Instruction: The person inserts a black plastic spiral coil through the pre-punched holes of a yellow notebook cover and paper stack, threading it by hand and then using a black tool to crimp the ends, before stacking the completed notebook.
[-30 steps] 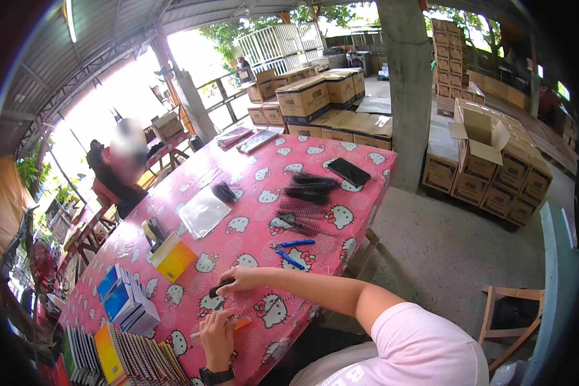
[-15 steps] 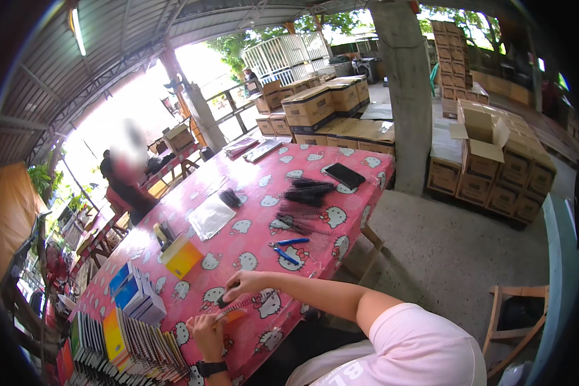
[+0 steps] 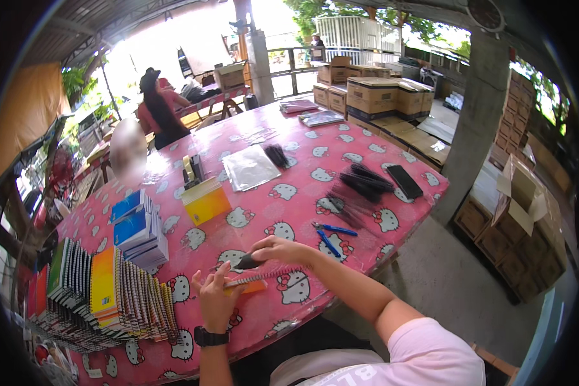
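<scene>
My left hand [image 3: 216, 300], a dark watch on its wrist, holds a small orange notebook [image 3: 256, 286] near the table's front edge, some fingers raised. A spiral coil [image 3: 264, 276] runs along the notebook's upper edge and sticks out past it to the right, under my right forearm. My right hand [image 3: 271, 249] is closed around a small dark tool with a tapered tip [image 3: 246, 262], just above the coil. What exact kind of tool it is cannot be made out. Blue-handled pliers [image 3: 331, 237] lie to the right of my hands.
Stacked spiral notebooks [image 3: 119, 293] and blue-covered books [image 3: 138, 228] stand at the left. Yellow notebooks [image 3: 206, 202], clear plastic sheets [image 3: 251, 168], black coils [image 3: 365, 183] and a phone [image 3: 404, 182] lie farther back. A person [image 3: 164, 109] sits beyond; cardboard boxes [image 3: 373, 96] are stacked behind.
The whole view has swung, so the table and hands sit differently in it. My left fingers are now more raised and spread. The dark tool shows more plainly in my right hand.
</scene>
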A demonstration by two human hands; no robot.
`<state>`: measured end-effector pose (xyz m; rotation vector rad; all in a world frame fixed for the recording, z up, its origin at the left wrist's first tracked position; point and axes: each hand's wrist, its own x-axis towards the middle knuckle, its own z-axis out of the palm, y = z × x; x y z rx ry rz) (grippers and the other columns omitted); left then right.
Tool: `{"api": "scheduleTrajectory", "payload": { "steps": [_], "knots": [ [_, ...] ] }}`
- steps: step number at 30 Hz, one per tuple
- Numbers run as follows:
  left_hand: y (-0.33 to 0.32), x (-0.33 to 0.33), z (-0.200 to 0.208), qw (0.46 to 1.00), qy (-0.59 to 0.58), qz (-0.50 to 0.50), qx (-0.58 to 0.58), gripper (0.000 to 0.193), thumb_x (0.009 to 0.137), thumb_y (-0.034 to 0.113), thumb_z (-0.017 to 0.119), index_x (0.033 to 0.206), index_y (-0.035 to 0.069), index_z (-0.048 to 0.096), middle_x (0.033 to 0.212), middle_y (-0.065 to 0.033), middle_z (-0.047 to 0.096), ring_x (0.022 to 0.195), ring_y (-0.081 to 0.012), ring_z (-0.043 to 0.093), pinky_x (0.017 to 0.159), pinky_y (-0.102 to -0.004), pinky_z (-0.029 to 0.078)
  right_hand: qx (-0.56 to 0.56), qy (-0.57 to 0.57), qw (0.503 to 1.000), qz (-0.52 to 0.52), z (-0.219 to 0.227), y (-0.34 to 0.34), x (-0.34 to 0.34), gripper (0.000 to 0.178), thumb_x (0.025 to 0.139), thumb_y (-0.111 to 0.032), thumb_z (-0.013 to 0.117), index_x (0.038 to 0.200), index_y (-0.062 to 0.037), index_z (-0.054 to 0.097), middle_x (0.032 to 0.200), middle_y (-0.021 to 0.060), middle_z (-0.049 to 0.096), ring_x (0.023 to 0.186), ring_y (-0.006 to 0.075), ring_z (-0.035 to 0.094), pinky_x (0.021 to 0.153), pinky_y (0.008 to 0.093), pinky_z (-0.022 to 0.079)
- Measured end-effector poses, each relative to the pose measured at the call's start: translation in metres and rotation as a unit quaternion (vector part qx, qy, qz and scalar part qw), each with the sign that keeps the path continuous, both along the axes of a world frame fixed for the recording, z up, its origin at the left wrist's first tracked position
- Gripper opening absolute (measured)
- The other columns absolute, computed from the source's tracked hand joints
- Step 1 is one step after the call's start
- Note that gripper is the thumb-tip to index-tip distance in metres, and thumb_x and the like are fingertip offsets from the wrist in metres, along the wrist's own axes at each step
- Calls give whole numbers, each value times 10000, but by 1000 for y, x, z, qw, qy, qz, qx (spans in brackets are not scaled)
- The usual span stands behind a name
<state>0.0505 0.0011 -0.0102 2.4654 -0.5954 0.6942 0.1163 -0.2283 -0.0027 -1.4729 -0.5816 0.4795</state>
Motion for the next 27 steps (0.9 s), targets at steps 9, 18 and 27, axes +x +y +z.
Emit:
{"api": "scheduleTrajectory", "payload": {
  "steps": [9,18,27],
  "knots": [
    [16,8,-3,952,10,-24,-306,596,692,151,797,1223,79,535,1035,-66,598,863,-182,603,986,-384,366,17,7,998,60,-13,12,17,384,845,-293,653,1102,-8,648,1112,96,648,1053,155,561,945,313,414],
    [37,17,-42,813,285,-132,-491,202,898,43,587,1093,57,537,946,-27,627,839,-81,573,761,-228,487,-27,-24,995,95,11,22,7,374,833,-296,664,1060,1,645,1134,121,639,1087,185,560,941,319,426],
    [42,11,-45,801,264,-127,-521,191,935,28,503,1110,34,579,926,-46,645,813,-97,582,724,-232,468,-169,-133,977,0,-3,43,17,390,826,-370,689,1012,-27,675,858,37,652,792,94,547,724,289,458]
  ]
}}
